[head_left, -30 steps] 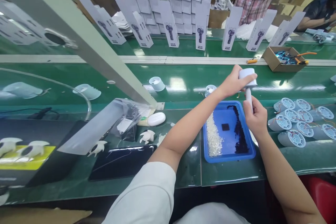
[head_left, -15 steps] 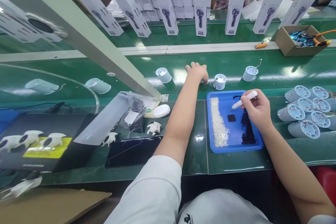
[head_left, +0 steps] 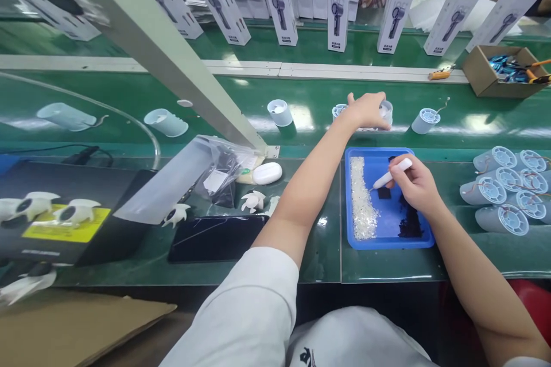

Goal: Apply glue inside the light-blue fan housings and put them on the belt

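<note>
Gripping a white pen [head_left: 391, 175] between thumb and fingers, the right hand [head_left: 416, 184] keeps its tip low over the blue tray [head_left: 391, 245], close to the clear bits [head_left: 364, 206] and a black square [head_left: 384, 194], so a jerk of that wrist could scatter the bits or push them among the black ones [head_left: 410, 225]. Over the green belt [head_left: 318, 92], the left hand [head_left: 368, 110] has its fingers about a cup [head_left: 386, 110], though I cannot tell whether they clasp or merely touch it; a loose hold could let it tip, and a sideways sweep could topple the second cup [head_left: 338, 110] just beside that hand.
</note>
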Available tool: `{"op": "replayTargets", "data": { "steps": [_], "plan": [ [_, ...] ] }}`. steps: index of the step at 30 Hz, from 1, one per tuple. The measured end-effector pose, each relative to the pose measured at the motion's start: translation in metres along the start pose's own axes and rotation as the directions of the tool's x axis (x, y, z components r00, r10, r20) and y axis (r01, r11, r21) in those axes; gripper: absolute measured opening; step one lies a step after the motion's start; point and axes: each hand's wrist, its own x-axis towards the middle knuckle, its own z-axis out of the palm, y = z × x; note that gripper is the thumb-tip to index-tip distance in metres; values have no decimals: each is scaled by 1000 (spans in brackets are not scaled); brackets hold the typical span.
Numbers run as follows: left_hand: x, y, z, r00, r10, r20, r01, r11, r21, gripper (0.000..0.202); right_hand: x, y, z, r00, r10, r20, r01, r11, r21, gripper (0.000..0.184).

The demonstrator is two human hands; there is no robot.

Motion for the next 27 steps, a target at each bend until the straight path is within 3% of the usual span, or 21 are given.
{"op": "replayTargets", "data": {
  "steps": [9,15,21,24,27],
  "plan": [
    [-17,14,-23,954,-8,-301,-51,981,-189,39,-1,-1,-3,992,-65,-113,54,994,-93,20],
    [-17,13,-24,946,67,-317,-144,963,-226,28,-2,-1,-2,999,-40,-32,39,998,-45,22],
    [-17,13,-24,912,98,-399,-205,950,-235,30,-1,-1,-1,1000,-17,-7,16,998,-59,23],
    [-20,14,-26,912,116,-393,-223,945,-241,33,0,-1,0,999,-17,-37,14,997,-82,20],
    [-23,15,-29,938,89,-335,-171,959,-225,37,-1,1,-1,993,-47,-104,32,990,-137,17]
  ]
}}
